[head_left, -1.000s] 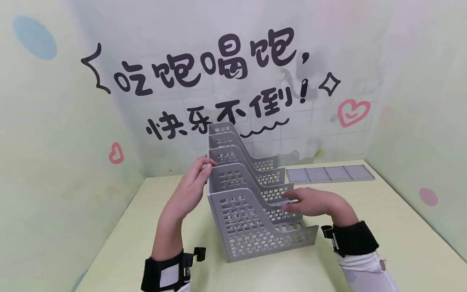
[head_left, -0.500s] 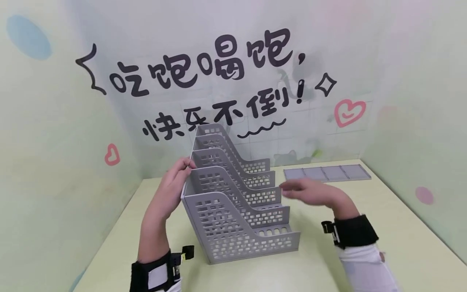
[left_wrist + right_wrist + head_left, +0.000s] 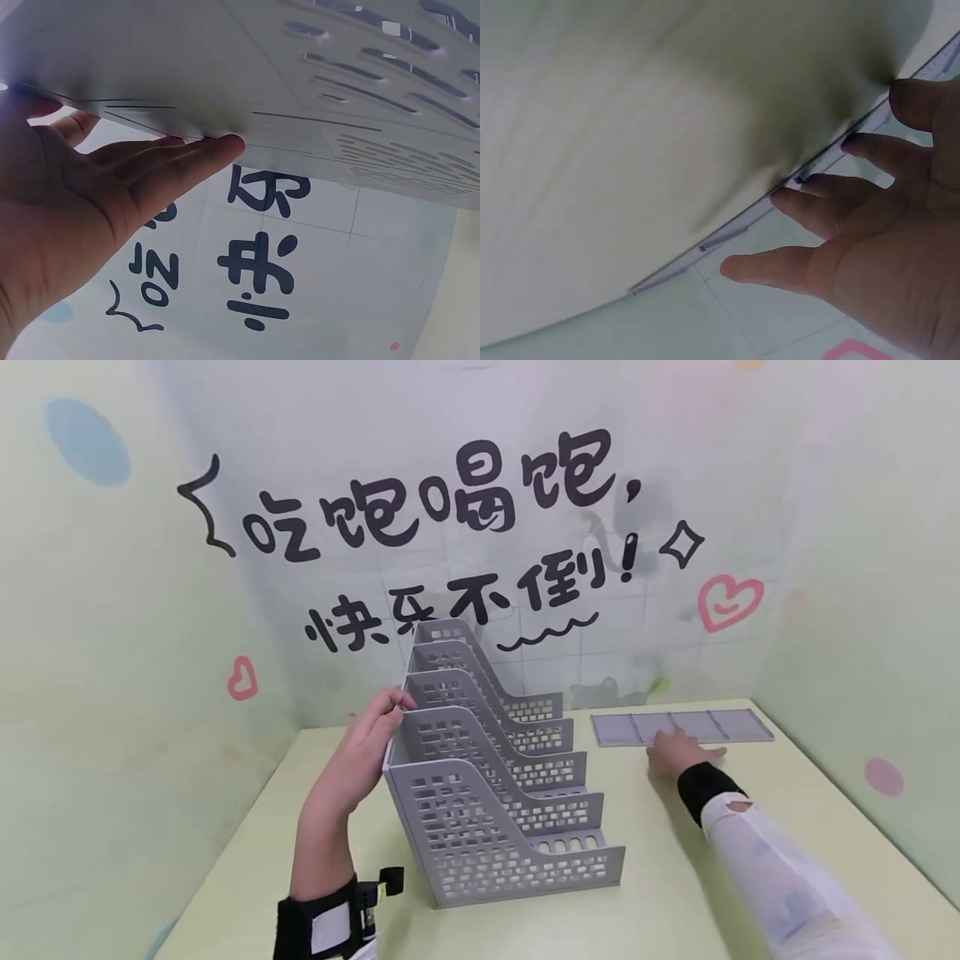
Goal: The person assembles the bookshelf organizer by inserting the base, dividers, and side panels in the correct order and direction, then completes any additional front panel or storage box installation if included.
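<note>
A grey magazine file rack (image 3: 517, 860) with several perforated dividers stands upright on the table. My left hand (image 3: 352, 760) grips the top edge of its tall back panel; one fingertip reaches over the edge. In the left wrist view, the other fingers of that left hand (image 3: 97, 195) lie fairly straight against the panel's (image 3: 187, 67) outer face. A flat grey ribbed panel (image 3: 705, 727) lies at the back right of the table. My right hand (image 3: 678, 753) is at its near edge, fingers spread and fingertips at or touching the strip (image 3: 742, 221) in the right wrist view.
The pale yellow table (image 3: 600, 927) meets a back wall (image 3: 525, 402) with large black lettering. Side walls stand left and right. Black straps with small cameras (image 3: 390, 881) sit on the wrists.
My right hand has left the front of the file rack and reached out to the flat panel at the back right. The rack shifted left and turned slightly, with my left hand staying on it.
</note>
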Demonstrator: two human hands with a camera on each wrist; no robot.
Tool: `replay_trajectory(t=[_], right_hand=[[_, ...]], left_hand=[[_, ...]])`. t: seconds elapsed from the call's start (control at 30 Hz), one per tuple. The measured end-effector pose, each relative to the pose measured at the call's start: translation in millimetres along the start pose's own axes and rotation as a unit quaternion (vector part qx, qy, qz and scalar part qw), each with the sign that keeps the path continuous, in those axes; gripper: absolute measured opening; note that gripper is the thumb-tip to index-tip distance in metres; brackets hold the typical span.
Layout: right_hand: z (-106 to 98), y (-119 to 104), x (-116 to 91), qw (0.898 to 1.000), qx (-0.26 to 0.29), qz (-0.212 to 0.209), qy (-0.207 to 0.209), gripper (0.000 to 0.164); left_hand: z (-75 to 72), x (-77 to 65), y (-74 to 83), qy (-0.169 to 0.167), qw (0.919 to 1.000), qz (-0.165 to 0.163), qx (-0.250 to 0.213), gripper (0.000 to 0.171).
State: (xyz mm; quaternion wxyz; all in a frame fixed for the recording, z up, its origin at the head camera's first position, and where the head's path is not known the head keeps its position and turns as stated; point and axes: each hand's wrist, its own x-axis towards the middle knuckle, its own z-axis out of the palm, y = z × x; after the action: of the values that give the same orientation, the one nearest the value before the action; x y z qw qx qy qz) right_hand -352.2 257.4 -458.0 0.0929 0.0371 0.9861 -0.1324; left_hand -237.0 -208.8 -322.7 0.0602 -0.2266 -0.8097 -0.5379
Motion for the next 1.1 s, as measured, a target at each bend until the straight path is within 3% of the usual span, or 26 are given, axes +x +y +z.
replay_trajectory(t=[0.1, 0.33, 0.5, 0.63, 0.73, 0.87, 0.97, 1.1], right_hand=[[6.5, 3.1, -6.0, 0.999, -0.023, -0.019, 0.025, 0.047], [-25.9, 1.9, -22.2, 0.992, -0.049, -0.107, 0.042, 0.011], [-41.5, 29.1, -29.4, 0.995, -0.052, -0.079, 0.005, 0.029], [-40.0, 57.2, -27.6, 0.996, -0.055, -0.049, -0.050, 0.040], [-34.9, 70.7, -23.7, 0.996, -0.052, -0.037, -0.061, 0.052], [-28.6, 73.5, -20.0, 0.997, -0.007, -0.040, -0.063, 0.063], [-23.7, 61.4, -19.1, 0.994, 0.061, -0.059, -0.065, 0.047], [-26.0, 30.4, -26.6, 0.980, 0.159, -0.101, -0.058, 0.027]], left_hand=[[3.2, 0.6, -4.0, 0.002, 1.0000, 0.001, -0.001, 0.030], [1.4, 2.7, -2.5, 0.006, 0.9999, -0.002, -0.011, 0.030], [2.5, 0.4, -4.3, 0.001, 0.9999, -0.002, -0.012, 0.031], [2.8, -0.4, -3.6, -0.001, 1.0000, 0.003, -0.005, 0.031], [2.9, -0.9, -2.7, 0.001, 1.0000, 0.005, 0.005, 0.031], [3.0, -0.9, -1.7, 0.004, 0.9999, 0.009, 0.009, 0.030], [2.8, -1.4, -3.5, 0.004, 0.9999, 0.009, 0.004, 0.030], [2.7, -2.8, -6.7, 0.004, 1.0000, 0.007, 0.004, 0.031]])
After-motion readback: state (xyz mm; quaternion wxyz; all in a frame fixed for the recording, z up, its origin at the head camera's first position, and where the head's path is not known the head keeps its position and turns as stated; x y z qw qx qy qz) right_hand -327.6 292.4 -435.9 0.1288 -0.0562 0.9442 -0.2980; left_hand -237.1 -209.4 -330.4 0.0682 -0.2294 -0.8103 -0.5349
